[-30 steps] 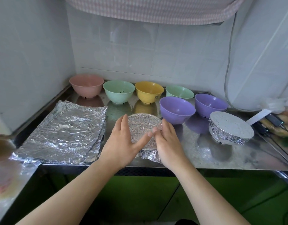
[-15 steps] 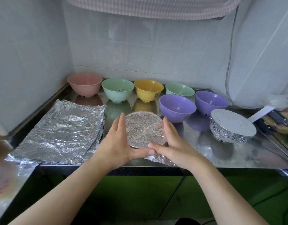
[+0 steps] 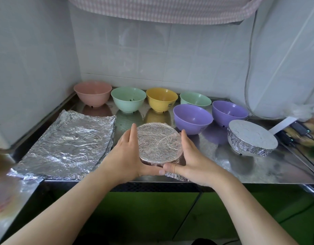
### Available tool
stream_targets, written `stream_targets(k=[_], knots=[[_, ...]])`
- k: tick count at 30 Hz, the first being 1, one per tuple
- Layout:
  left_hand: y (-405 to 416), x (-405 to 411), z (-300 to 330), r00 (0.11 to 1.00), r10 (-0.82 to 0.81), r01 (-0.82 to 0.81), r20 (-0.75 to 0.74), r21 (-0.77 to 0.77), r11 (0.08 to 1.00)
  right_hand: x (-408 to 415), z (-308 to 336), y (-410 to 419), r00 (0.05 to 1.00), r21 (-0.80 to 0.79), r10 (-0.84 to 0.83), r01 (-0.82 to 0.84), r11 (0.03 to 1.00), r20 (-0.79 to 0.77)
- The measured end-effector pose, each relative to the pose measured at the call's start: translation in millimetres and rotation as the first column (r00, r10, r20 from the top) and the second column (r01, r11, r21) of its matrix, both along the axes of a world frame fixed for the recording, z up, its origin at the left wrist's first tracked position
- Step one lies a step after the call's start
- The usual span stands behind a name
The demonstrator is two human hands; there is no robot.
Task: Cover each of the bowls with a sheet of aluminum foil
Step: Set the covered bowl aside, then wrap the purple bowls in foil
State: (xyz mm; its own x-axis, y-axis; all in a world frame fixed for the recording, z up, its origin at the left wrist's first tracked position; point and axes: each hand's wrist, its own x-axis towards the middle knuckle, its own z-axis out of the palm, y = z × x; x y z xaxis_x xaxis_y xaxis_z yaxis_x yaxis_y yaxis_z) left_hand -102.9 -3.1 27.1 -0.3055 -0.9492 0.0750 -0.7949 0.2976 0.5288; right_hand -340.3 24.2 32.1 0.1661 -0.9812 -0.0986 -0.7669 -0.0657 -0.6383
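Observation:
A foil-covered bowl (image 3: 158,143) stands near the front edge of the steel counter (image 3: 223,165). My left hand (image 3: 127,156) cups its left side and my right hand (image 3: 189,158) cups its right side, thumbs meeting at the front. Both press the foil against the bowl's wall. A loose foil flap (image 3: 175,175) sticks out under my right thumb. A second foil-covered bowl (image 3: 250,138) sits to the right. A stack of foil sheets (image 3: 66,145) lies flat at the left. Uncovered bowls stand behind: pink (image 3: 92,93), mint (image 3: 128,99), yellow (image 3: 161,99), green (image 3: 195,99), and two purple (image 3: 191,119) (image 3: 229,112).
White tiled walls close the back and left. A cable (image 3: 248,68) hangs down the right wall toward chargers and plugs (image 3: 294,131) at the counter's right end. A checked cloth (image 3: 161,7) hangs overhead. Green cabinet doors (image 3: 152,209) are below the counter.
My hands slid from on top of the foil down to the bowl's sides, and the thumbs came round to the front. The foil top now lies smoother.

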Motion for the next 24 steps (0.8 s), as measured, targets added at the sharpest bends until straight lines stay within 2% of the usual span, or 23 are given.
stream_targets(k=[3, 7, 10, 13, 15, 17, 20, 21, 22, 24], knots=[[-4, 7, 10, 0.997, -0.03, 0.034, -0.064, 0.057, 0.998, 0, 15, 0, 0.997, -0.007, -0.053, 0.054, 0.999, 0.063], [-18, -6, 18, 0.979, 0.005, -0.03, -0.202, -0.117, 0.993, 20, 29, -28, 0.992, -0.229, -0.123, 0.115, 0.966, -0.019], [-37, -25, 14, 0.989, -0.031, 0.009, -0.147, -0.145, 0.989, 39, 30, -52, 0.994, -0.269, -0.068, 0.043, 0.962, -0.082], [-48, -29, 5, 0.998, -0.053, 0.057, 0.024, -0.207, 0.977, 46, 19, -67, 0.99, -0.264, -0.041, 0.003, 0.965, -0.137], [-48, -30, 4, 0.999, -0.055, 0.054, 0.003, -0.251, 0.966, 45, 13, -69, 0.982, -0.258, -0.051, 0.002, 0.966, -0.183], [-51, -30, -2, 0.998, -0.06, 0.054, -0.017, -0.248, 0.967, 44, 10, -70, 0.985, -0.254, -0.076, 0.034, 0.966, -0.155], [-49, -31, -3, 0.985, -0.025, -0.026, -0.172, -0.286, 0.958, 45, 11, -70, 0.99, -0.247, -0.113, 0.089, 0.965, -0.084], [-44, -32, 2, 0.957, 0.027, -0.093, -0.289, -0.219, 0.971, 45, 12, -70, 0.99, -0.242, -0.119, 0.099, 0.965, -0.069], [-39, -34, 5, 0.933, 0.093, -0.177, -0.347, -0.22, 0.959, 45, 13, -69, 0.99, -0.237, -0.129, 0.111, 0.965, -0.06], [-32, -36, 7, 0.845, 0.226, -0.29, -0.484, -0.059, 0.955, 45, 12, -68, 0.986, -0.236, -0.161, 0.148, 0.96, -0.035]])
